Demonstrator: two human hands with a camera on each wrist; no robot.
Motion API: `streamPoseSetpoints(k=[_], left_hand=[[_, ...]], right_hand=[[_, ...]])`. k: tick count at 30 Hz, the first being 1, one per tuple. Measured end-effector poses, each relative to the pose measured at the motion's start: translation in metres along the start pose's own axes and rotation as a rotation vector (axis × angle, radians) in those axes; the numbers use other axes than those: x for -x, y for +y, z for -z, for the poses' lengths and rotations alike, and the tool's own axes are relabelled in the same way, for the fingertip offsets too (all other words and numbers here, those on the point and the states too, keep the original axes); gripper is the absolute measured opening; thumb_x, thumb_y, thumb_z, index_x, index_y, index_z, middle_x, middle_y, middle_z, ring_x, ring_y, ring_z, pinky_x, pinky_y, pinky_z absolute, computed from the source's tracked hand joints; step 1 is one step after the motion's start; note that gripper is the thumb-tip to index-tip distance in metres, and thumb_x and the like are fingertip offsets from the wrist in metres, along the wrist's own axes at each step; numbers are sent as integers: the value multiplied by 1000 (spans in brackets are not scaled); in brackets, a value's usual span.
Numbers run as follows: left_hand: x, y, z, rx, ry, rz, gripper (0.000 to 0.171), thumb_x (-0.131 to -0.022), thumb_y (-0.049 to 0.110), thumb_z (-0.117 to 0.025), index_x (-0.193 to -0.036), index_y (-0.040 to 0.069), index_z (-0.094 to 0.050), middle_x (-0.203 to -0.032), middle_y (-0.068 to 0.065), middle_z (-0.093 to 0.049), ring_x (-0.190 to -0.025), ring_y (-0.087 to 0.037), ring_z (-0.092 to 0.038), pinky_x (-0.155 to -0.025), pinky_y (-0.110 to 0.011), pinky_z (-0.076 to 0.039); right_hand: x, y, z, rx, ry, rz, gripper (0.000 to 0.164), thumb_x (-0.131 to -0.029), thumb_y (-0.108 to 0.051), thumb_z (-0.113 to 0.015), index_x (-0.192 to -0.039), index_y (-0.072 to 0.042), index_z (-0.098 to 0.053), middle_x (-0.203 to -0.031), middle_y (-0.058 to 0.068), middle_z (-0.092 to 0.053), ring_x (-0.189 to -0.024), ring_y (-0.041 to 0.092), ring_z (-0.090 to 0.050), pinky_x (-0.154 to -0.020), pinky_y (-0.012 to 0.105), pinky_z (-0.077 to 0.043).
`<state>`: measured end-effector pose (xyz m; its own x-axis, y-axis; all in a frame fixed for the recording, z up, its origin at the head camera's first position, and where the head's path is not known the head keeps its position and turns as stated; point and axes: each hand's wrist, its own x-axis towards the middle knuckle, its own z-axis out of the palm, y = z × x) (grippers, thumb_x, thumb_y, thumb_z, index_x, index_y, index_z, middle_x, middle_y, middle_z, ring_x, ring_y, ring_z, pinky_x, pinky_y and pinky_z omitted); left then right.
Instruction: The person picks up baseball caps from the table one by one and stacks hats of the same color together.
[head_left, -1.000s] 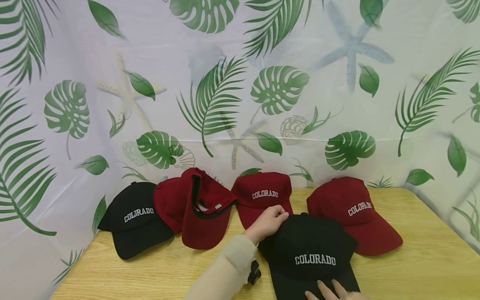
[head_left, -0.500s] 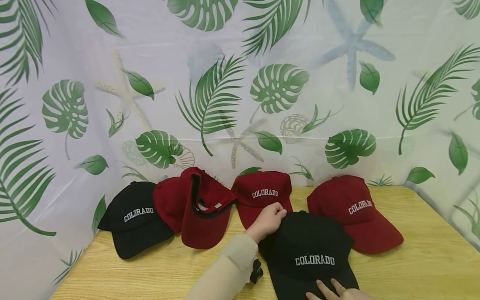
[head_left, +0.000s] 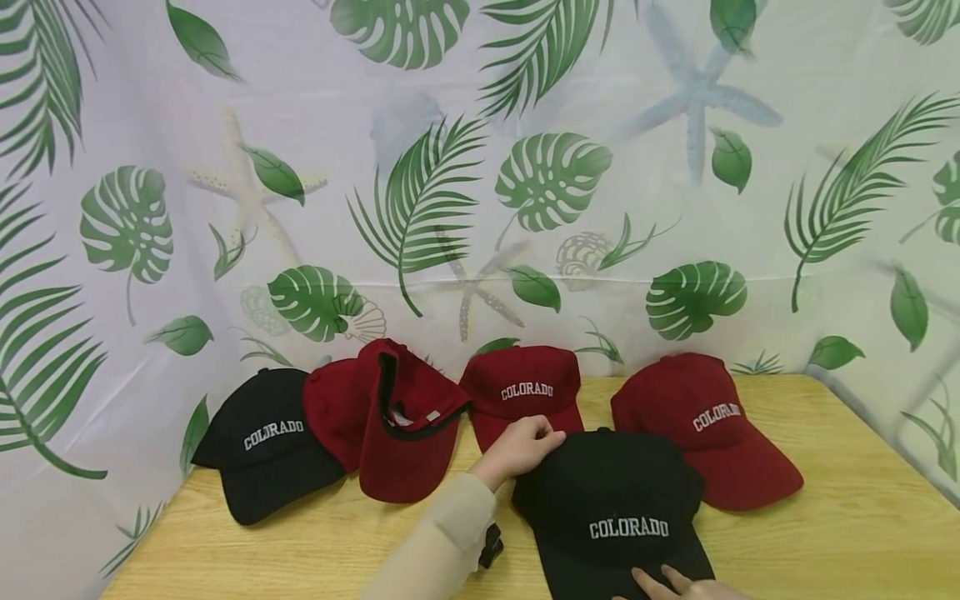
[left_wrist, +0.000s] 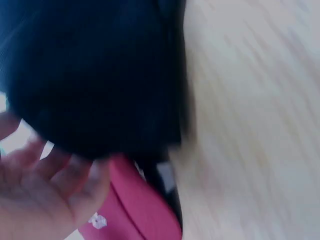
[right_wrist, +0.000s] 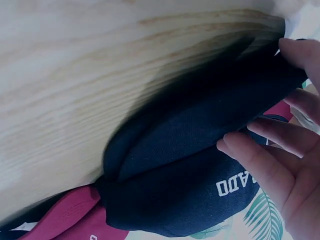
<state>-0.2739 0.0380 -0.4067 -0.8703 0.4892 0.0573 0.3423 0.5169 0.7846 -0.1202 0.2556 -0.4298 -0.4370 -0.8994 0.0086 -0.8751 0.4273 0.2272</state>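
A black baseball cap with white COLORADO lettering faces me at the front of the table, its brim toward me. My left hand holds the left rear of its crown with bent fingers. In the left wrist view, the fingertips go behind the dark crown. My right hand is at the brim, partly cut off by the lower edge of the head view. The right wrist view shows the brim pinched at its edge, thumb on one side and fingers across the other.
Behind stand a red cap, another red cap at the right, a tilted red cap showing its inside against another red one, and a black cap at the left. A leaf-print cloth hangs behind the wooden table.
The black cap and both hands stay nearly in place. My left hand has shifted slightly left along the crown, and the head view has moved a little.
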Motion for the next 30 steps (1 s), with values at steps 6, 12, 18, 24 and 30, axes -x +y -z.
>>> streamPoseSetpoints(k=[6, 12, 18, 24, 30], left_hand=[[12, -15, 19, 27, -164, 60, 18, -89, 20, -54, -78, 6, -52, -68, -1, -45, -61, -12, -41, -54, -26, -37], [19, -22, 19, 218, -227, 144, 12, -88, 10, -55, -93, 2, -48, -85, -7, -50, -78, -18, -50, -66, -39, -48], [19, -25, 15, 227, -240, 137, 15, -89, 4, -50, -102, -4, -50, -92, -10, -52, -81, -18, -50, -67, -34, -47], [19, -23, 10, 166, -233, 69, 9, -89, 0, -47, -94, -4, -52, -81, -6, -50, -66, -14, -44, -55, -24, -36], [18, -22, 3, 111, -180, 21, 6, -88, 0, -49, -93, -3, -52, -82, -6, -51, -73, -13, -44, -64, -26, -38]], right_hand=[[-7, -3, 3, 33, -110, -31, 43, -91, -49, -34, -115, -21, -56, -102, 2, -59, -74, 14, -60, -49, 19, -46], [-15, 0, 4, 178, -142, 96, 43, -93, -48, -31, -109, -18, -58, -100, 0, -59, -76, 7, -58, -57, 18, -46], [-19, -2, 6, 75, -105, 40, 36, -90, -42, -44, -104, -15, -62, -95, 5, -58, -63, 8, -57, -49, 16, -43], [-21, -2, 14, -81, -37, -27, 31, -87, -38, -52, -103, -14, -63, -87, 3, -55, -49, 2, -45, -44, 10, -36], [-19, 3, 23, -211, -15, -20, 29, -86, -39, -54, -106, -18, -60, -77, -9, -40, -47, -7, -28, -44, 5, -27]])
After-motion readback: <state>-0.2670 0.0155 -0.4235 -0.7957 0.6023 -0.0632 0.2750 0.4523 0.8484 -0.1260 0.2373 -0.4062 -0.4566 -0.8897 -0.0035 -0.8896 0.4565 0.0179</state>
